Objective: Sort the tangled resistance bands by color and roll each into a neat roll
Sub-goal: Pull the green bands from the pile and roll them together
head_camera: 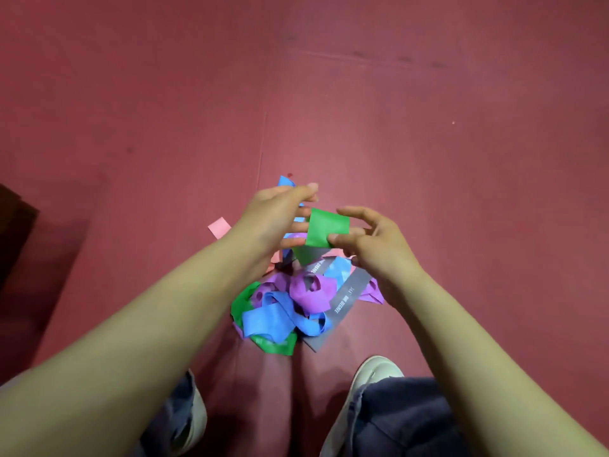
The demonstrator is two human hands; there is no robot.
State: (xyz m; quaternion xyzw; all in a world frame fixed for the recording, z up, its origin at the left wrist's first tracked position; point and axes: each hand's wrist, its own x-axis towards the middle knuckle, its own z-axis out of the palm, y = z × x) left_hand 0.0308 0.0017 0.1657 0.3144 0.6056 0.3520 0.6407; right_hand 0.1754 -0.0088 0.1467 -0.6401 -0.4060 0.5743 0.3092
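Dark trouser legs (405,420) and pale shoes (374,374) stood just below the tangled pile of blue, purple, green and grey rubber resistance bands (296,308). Freeing one colour probably called for a slow upward draw, easing loops off gently. Just above the pile, the right hand (372,239) pinched the flat green band end (326,225) between thumb and fingers; the left hand (273,219) hovered beside, fingers loosely spread, gripping nothing.
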